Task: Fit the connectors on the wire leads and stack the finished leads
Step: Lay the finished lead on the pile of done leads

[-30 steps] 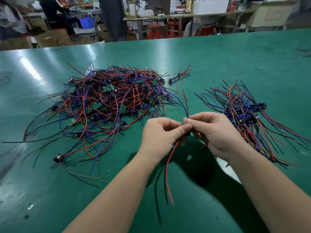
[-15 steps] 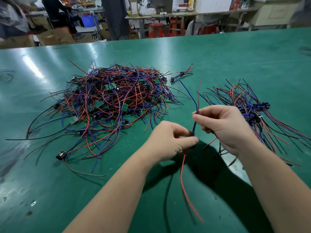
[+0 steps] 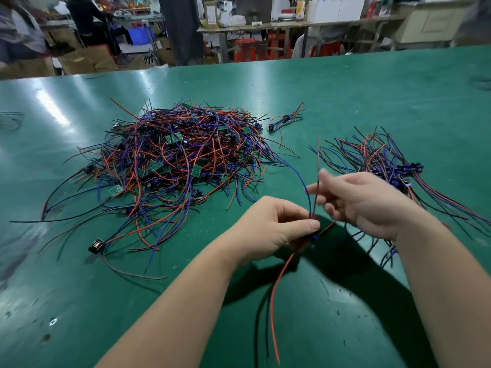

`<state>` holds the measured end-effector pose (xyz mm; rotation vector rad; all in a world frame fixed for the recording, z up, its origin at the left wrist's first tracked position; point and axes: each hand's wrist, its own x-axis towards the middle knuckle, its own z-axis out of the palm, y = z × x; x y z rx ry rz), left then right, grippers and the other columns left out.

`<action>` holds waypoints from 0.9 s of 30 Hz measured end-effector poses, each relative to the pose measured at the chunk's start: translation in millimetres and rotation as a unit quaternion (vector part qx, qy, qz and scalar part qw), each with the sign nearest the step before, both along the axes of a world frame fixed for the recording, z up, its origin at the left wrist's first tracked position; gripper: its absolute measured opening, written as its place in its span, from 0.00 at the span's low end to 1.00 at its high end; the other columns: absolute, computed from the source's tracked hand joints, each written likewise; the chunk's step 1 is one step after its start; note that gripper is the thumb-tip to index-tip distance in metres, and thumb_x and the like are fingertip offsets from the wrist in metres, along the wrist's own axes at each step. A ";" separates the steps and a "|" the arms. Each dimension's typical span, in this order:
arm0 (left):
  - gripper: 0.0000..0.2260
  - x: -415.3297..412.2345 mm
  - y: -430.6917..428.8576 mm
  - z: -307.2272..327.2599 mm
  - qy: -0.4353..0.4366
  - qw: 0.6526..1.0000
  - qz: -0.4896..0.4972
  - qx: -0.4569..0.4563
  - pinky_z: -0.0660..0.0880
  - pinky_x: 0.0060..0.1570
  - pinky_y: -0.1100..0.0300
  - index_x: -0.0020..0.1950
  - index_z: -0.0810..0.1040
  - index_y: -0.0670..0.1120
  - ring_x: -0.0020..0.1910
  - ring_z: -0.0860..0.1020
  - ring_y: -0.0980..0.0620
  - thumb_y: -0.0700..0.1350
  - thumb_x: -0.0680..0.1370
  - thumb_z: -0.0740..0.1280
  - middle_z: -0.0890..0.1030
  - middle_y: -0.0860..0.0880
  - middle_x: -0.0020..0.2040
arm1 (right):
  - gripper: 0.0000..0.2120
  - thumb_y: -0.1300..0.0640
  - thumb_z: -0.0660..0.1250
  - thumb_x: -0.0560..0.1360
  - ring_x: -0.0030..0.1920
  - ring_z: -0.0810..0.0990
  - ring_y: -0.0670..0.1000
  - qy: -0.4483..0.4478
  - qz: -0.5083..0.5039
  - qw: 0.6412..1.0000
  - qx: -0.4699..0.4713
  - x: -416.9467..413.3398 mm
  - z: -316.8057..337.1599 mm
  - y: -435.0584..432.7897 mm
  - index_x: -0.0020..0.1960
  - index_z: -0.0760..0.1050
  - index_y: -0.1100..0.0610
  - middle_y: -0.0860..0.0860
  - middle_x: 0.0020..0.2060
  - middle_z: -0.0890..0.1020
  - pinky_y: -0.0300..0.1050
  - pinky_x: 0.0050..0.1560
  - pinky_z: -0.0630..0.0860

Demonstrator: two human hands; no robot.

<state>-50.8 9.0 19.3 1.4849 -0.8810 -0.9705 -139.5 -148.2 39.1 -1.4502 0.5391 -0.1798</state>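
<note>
Heap: tangled red, blue and black wire leads (image 3: 180,166), far left.
Left hand (image 3: 268,229): pinches one lead's small dark connector (image 3: 314,236), near centre; best held steady.
Right hand (image 3: 366,203): fingers loose, grasping nothing; should feed the wires in straight.
Stack: finished leads (image 3: 393,168), right.

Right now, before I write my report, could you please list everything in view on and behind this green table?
table: one, green, under everything.
large pile of leads: one, red, blue and black wires with small green boards, centre left.
smaller pile of leads: one, same colours with dark connectors, right.
small bundle of leads: one, same colours, behind, between the piles.
black part on a lead: one, near edge of large pile, left.
held lead: one, red, blue, black wires, in the left hand.
cardboard boxes: several, brown, back left.
red stools: several, back centre.
left hand: one, pinches the held lead.
right hand: one, blurred, beside the lead's upright wires.
</note>
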 end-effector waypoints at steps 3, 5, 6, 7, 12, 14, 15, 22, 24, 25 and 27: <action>0.04 1.4 0.7 0.2 -0.013 1.000 -0.020 0.015 0.74 0.33 0.68 0.44 0.82 0.41 0.30 0.78 0.59 0.37 0.77 0.68 0.81 0.53 0.31 | 0.19 0.49 0.75 0.57 0.34 0.73 0.52 0.033 0.107 0.992 -0.056 -2.3 -4.6 8.3 0.40 0.83 0.64 0.57 0.33 0.80 0.40 0.37 0.69; 0.07 1.6 2.3 0.8 -0.032 0.998 -0.040 0.034 0.72 0.31 0.70 0.40 0.82 0.45 0.28 0.77 0.61 0.39 0.77 0.68 0.80 0.54 0.29 | 0.14 0.54 0.76 0.57 0.33 0.75 0.51 0.029 0.092 0.993 -0.064 -2.6 -3.6 8.8 0.37 0.82 0.63 0.56 0.32 0.80 0.39 0.34 0.70; 0.07 1.6 3.0 1.1 -0.033 0.998 -0.045 0.040 0.71 0.31 0.70 0.40 0.82 0.46 0.28 0.76 0.61 0.40 0.77 0.68 0.80 0.55 0.29 | 0.10 0.57 0.75 0.58 0.29 0.75 0.47 0.021 0.067 0.996 -0.056 -2.8 -1.7 6.8 0.36 0.81 0.62 0.54 0.29 0.80 0.35 0.30 0.71; 0.06 1.7 3.5 1.4 -0.024 0.998 -0.047 0.045 0.72 0.32 0.70 0.42 0.83 0.47 0.29 0.77 0.61 0.40 0.77 0.69 0.81 0.55 0.30 | 0.07 0.59 0.73 0.59 0.26 0.75 0.45 0.009 0.036 0.999 -0.037 -3.0 0.2 4.0 0.35 0.81 0.61 0.53 0.27 0.79 0.33 0.26 0.71; 0.04 4.8 7.6 4.5 0.011 0.995 -0.072 0.066 0.73 0.32 0.69 0.48 0.83 0.47 0.32 0.79 0.59 0.40 0.76 0.69 0.82 0.54 0.34 | 0.07 0.61 0.70 0.61 0.25 0.79 0.44 -0.065 -0.109 0.991 0.048 -2.5 8.8 -6.1 0.38 0.77 0.63 0.52 0.26 0.81 0.31 0.25 0.74; 0.05 4.6 8.2 6.0 0.002 0.991 -0.106 0.087 0.75 0.34 0.68 0.48 0.83 0.49 0.33 0.79 0.59 0.40 0.76 0.69 0.82 0.55 0.34 | 0.06 0.62 0.70 0.62 0.24 0.79 0.44 -0.099 -0.170 0.978 0.071 -3.2 11.3 -11.0 0.38 0.76 0.62 0.51 0.25 0.81 0.30 0.25 0.74; 0.05 4.3 8.2 6.4 -0.002 0.989 -0.114 0.092 0.75 0.35 0.67 0.47 0.83 0.50 0.34 0.79 0.59 0.41 0.76 0.69 0.82 0.55 0.35 | 0.05 0.62 0.71 0.64 0.24 0.79 0.44 -0.110 -0.190 0.973 0.074 -3.9 12.5 -12.9 0.38 0.75 0.61 0.51 0.25 0.81 0.30 0.25 0.73; 0.05 9.4 11.9 8.8 -0.014 0.986 -0.128 0.102 0.76 0.36 0.66 0.47 0.82 0.50 0.33 0.78 0.60 0.41 0.77 0.69 0.81 0.56 0.35 | 0.05 0.63 0.69 0.73 0.28 0.80 0.43 -0.114 -0.197 0.974 0.002 -0.8 7.3 -7.5 0.39 0.78 0.57 0.48 0.28 0.82 0.31 0.26 0.71; 0.06 10.6 12.5 8.9 -0.015 0.985 -0.135 0.111 0.76 0.37 0.65 0.48 0.82 0.50 0.33 0.78 0.58 0.41 0.77 0.69 0.80 0.56 0.34 | 0.04 0.65 0.70 0.71 0.28 0.81 0.45 -0.123 -0.217 0.968 0.016 -2.0 9.1 -6.4 0.39 0.79 0.58 0.49 0.27 0.82 0.31 0.25 0.72; 0.06 11.1 13.1 9.0 -0.020 0.983 -0.140 0.113 0.75 0.36 0.65 0.50 0.82 0.50 0.32 0.77 0.58 0.41 0.77 0.68 0.79 0.57 0.33 | 0.03 0.65 0.71 0.71 0.28 0.82 0.46 -0.124 -0.224 0.966 0.019 -2.5 9.9 -5.7 0.39 0.79 0.58 0.48 0.27 0.82 0.31 0.24 0.72; 0.08 12.6 14.3 9.2 -0.038 0.981 -0.151 0.112 0.71 0.33 0.68 0.54 0.82 0.51 0.30 0.73 0.58 0.41 0.77 0.68 0.75 0.58 0.30 | 0.04 0.64 0.71 0.71 0.27 0.82 0.46 -0.128 -0.228 0.965 0.030 -2.7 10.8 -3.3 0.39 0.78 0.58 0.49 0.26 0.81 0.31 0.22 0.70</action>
